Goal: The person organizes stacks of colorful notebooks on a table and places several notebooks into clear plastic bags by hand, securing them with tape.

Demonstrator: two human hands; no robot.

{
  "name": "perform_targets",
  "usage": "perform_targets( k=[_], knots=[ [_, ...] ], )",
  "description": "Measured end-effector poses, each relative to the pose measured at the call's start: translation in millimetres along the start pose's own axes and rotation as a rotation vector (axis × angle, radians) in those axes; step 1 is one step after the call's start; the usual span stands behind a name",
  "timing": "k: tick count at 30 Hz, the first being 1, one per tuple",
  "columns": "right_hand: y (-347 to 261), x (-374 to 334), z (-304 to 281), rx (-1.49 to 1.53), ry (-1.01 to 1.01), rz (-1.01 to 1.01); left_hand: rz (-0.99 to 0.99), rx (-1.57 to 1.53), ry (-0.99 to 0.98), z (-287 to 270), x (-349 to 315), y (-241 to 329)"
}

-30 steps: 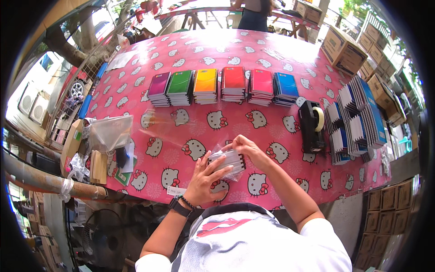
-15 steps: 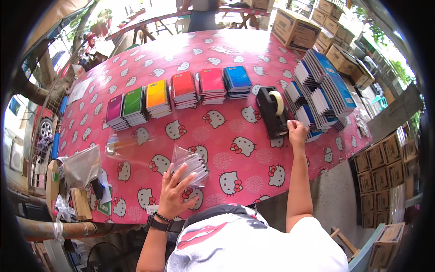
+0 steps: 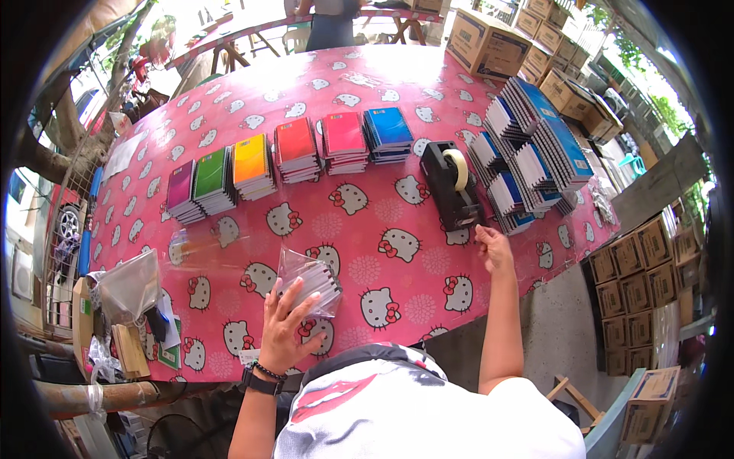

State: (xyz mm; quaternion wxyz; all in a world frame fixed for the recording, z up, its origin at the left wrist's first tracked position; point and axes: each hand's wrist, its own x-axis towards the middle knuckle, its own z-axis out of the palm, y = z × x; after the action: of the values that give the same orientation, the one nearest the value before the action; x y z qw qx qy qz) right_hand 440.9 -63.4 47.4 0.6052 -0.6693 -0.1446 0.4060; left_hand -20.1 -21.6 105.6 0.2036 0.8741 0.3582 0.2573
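Under the spread fingers of my left hand (image 3: 290,327) lies a small bundle of spiral notebooks (image 3: 315,284) in a clear plastic bag, flat on the table. My left hand is open and its fingertips rest on the bag's near left side. To the right, my right hand (image 3: 495,249) has its fingers pinched together just off the near end of a black tape dispenser (image 3: 449,187). Whatever it pinches is too small or too clear to make out. The dispenser carries a roll of tape (image 3: 456,168).
Stacks of notebooks in several colours, such as the yellow stack (image 3: 251,164), line the middle of the pink patterned table (image 3: 405,306). Taller piles of blue notebooks (image 3: 547,145) stand right of the dispenser. Clear plastic sleeves (image 3: 131,287) lie at the left edge. Cardboard boxes (image 3: 487,44) stand beyond.
My right hand has drawn back from the dispenser's end toward me, fingers still pinched. My left hand stays on the bagged notebooks. The whole view has shifted slightly.
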Motion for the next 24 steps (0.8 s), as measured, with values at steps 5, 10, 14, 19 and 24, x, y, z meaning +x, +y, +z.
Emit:
perform_targets(
  k=[5, 10, 14, 19, 24],
  knots=[
    [20, 23, -6, 0.032, -0.196, 0.144, 0.014, -0.013, -0.017, 0, 7, 5],
    [-27, -38, 83, -0.147, -0.465, -0.059, -0.008, 0.003, 0.024, 1, -2, -1],
    [-65, -103, 179, -0.153, -0.947, -0.127, -0.025, 0.035, -0.043, -2, -3, -3],
    [-62, -135, 257, -0.72, -1.218, -0.379, -0.035, 0.095, -0.098, -6, -1, 1],
    [-62, -132, 268, -1.442, -0.921, -0.678, -0.066, 0.125, -0.125, -9, -1, 2]
  ],
)
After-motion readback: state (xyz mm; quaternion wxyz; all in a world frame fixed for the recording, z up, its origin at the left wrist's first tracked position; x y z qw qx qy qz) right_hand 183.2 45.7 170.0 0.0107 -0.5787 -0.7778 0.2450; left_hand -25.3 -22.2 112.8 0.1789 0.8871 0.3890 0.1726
